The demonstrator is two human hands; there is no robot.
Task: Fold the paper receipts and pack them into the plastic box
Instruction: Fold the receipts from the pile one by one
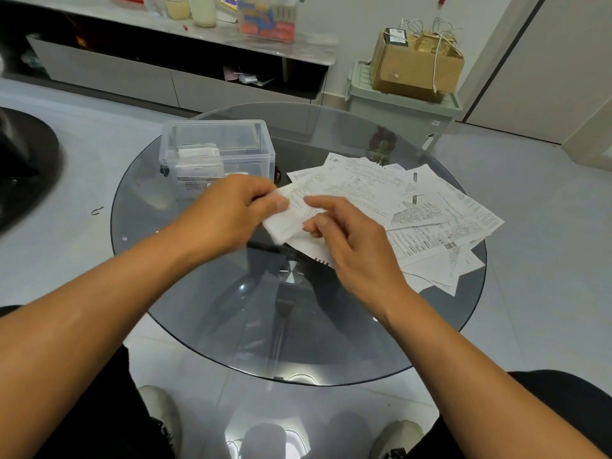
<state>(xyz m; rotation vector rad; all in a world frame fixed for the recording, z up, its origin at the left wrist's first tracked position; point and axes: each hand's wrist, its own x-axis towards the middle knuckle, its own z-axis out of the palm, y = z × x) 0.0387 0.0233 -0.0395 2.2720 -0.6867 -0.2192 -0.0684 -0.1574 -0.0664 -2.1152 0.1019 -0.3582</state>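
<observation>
Both forearms reached forward over the round glass table point(205, 329), and the hands met above its middle. The left hand point(228, 213) was turned with its back up, and its thumb and curled fingers pinched the left end of a folded receipt point(284, 223). The right hand point(347, 241) held the other side of the same receipt, with the forefinger stretched over the paper and the thumb under it. The receipt was between the two hands, a little above the table. Just to the right of it lay a loose pile of flat receipts point(430, 210). Behind the left hand stood the clear plastic box point(217, 152), open on top, with some folded receipts point(198, 160) standing at its left side.
</observation>
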